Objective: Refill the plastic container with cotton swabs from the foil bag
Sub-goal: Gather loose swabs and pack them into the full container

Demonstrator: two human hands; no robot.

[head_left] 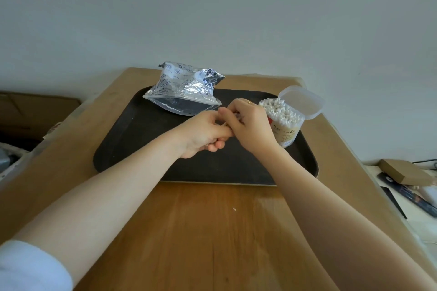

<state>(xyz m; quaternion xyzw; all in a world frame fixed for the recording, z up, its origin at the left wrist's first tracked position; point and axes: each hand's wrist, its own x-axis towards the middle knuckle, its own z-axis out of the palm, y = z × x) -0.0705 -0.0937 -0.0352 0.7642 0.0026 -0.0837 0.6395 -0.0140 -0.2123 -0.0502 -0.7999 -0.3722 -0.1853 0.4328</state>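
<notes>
Head view: both your hands, left (203, 133) and right (248, 123), pinch thin wooden cotton swabs (225, 123); clear round plastic container (285, 123) sits just right, nearest your right hand.

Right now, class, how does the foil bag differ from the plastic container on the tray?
The foil bag is crinkled, shiny silver and lies slumped on its side; the plastic container is clear, rigid and stands upright. The bag's contents cannot be seen, whereas the container shows packed white swab tips under its flipped-open lid. The bag sits far left, the container right. Both rest on the dark tray, untouched.
</notes>
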